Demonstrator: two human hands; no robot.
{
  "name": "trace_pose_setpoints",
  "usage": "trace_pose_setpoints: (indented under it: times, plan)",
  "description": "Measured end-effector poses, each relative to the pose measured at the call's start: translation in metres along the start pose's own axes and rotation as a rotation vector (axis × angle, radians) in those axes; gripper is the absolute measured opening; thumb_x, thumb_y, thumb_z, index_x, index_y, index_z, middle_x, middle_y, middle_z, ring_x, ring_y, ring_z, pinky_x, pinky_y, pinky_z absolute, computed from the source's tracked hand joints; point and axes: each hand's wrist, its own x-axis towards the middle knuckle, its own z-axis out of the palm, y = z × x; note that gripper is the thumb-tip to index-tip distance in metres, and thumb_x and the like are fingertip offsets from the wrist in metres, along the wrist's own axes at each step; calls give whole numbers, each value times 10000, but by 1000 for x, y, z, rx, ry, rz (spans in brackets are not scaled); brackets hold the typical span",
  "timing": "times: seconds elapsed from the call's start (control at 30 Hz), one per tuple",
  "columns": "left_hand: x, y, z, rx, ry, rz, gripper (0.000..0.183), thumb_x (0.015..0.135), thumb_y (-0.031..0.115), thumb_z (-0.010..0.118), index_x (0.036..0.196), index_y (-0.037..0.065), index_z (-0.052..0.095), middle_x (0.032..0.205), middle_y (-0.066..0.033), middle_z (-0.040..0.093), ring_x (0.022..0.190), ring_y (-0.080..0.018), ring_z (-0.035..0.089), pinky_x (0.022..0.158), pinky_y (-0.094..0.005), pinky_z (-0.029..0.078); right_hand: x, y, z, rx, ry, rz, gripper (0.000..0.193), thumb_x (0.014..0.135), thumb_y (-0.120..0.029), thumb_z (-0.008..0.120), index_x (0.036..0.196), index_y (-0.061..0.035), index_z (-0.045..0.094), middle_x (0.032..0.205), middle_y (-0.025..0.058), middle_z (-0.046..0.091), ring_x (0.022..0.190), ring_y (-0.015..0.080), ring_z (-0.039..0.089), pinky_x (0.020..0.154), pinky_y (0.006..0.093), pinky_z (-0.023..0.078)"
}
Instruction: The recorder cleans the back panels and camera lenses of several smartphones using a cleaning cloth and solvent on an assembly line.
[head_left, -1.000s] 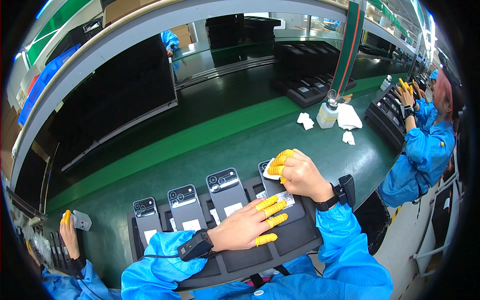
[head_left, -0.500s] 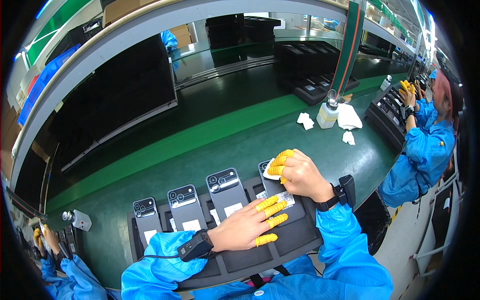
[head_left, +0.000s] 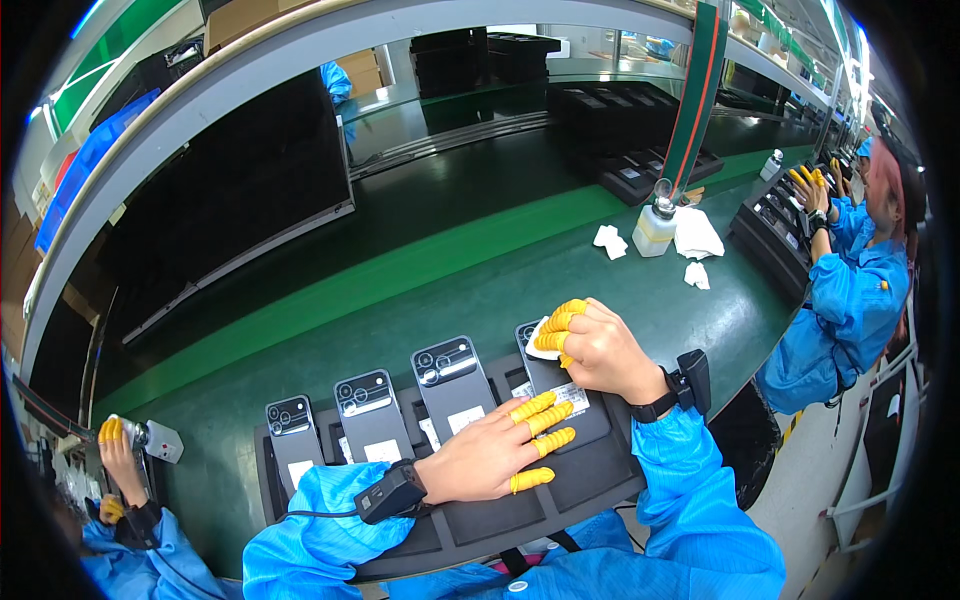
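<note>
From far away, I see a bright picture. White lights (head_left: pixel 862 60) glow at the top right, and the green counter (head_left: pixel 640 300) shines toward its right end. The middle looks sharp. The shelf edge (head_left: pixel 250 68) bends, and the corners are black.

"Where is the right hand (head_left: pixel 612 345)?"

"At the right end of the black tray (head_left: pixel 590 492), pinching a white wipe (head_left: pixel 543 347) against the camera end of the rightmost smartphone (head_left: pixel 545 377)."

"And the left hand (head_left: pixel 483 462)?"

"Palm down over the tray's middle, its fingers, in yellow finger cots (head_left: pixel 550 417), spread across that smartphone's lower part."

"Anything else?"

"Three more smartphones (head_left: pixel 460 392) lie backs up in the tray's left part. Beyond its far right corner stands a dispenser bottle (head_left: pixel 655 238), beside a white cloth (head_left: pixel 698 235)."
</note>
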Motion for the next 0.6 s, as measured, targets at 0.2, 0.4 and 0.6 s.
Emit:
trace_pose_setpoints:
  times: [0.2, 0.4, 0.6]
  plan:
    - [0, 0, -1, -4, -4, 1, 552, 1022, 436, 486, 1451, 88, 477, 1507, -216, 418, 1446, -371, 342, 1209, -514, 240, 2, 0, 0, 10, 7, -2, 106, 622, 5, 678, 726, -14, 690, 762, 85, 621, 777, 280, 604, 796, 380, 505]
    - [0, 0, -1, 2, -13, -3, 556, 1018, 432, 495, 1452, 85, 475, 1510, -217, 413, 1450, -371, 335, 1209, -516, 240, 1, 0, -1, 12, -10, 6, 123, 623, 4, 680, 743, -17, 699, 767, 85, 627, 782, 278, 607, 803, 379, 507]
    - [0, 0, -1, 1, -3, 0, 560, 1015, 433, 501, 1453, 84, 472, 1510, -214, 416, 1450, -369, 338, 1210, -507, 242, 2, -1, -2, -3, -6, 1, 131, 624, 1, 681, 751, -17, 706, 765, 84, 630, 786, 276, 610, 807, 380, 507]
